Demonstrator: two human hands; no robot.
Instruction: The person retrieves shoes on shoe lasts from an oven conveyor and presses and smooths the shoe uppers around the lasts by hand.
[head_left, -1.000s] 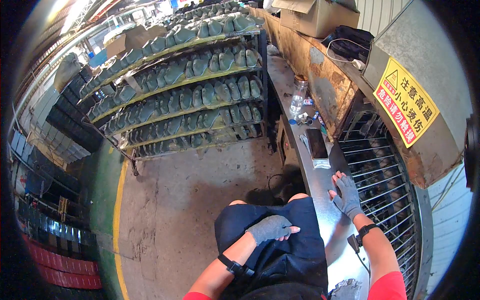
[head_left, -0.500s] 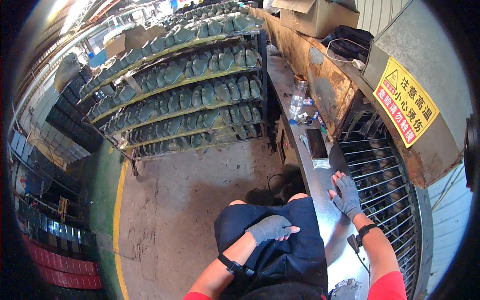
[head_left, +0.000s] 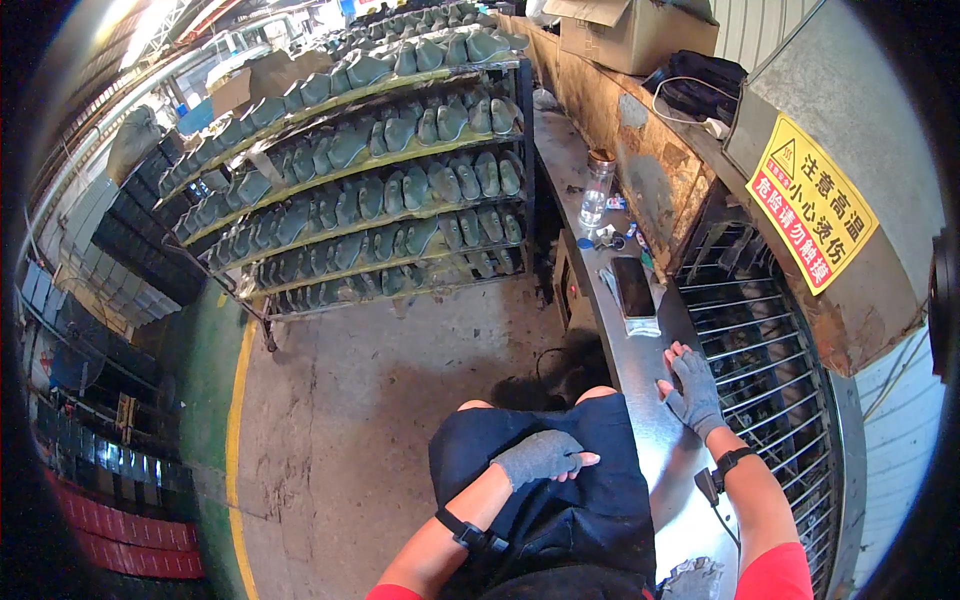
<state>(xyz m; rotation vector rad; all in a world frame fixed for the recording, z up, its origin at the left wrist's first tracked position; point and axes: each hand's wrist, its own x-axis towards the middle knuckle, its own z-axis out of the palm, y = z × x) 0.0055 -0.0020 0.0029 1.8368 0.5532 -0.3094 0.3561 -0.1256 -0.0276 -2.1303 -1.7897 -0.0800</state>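
My left hand (head_left: 541, 458), in a grey fingerless glove, rests on the dark apron (head_left: 585, 520) across my lap. Its fingers are curled in and I see nothing in them. On the metal bench top (head_left: 640, 400) lies my right hand (head_left: 692, 388), gloved the same way, palm down with its fingers stretched out and holding nothing. Just beyond its fingertips is a dark phone (head_left: 633, 287) on a pale pad or cloth. Each wrist wears a black strap, and a cable hangs from the right one.
Right of the bench runs a metal bar grille (head_left: 760, 345), under a yellow high-temperature warning sign (head_left: 812, 203). A clear bottle (head_left: 596, 190) stands farther up the bench. Ahead, a rack (head_left: 527, 170) carries rows of grey-green shoe-shaped forms. A cardboard box (head_left: 640, 38) sits above the wooden board.
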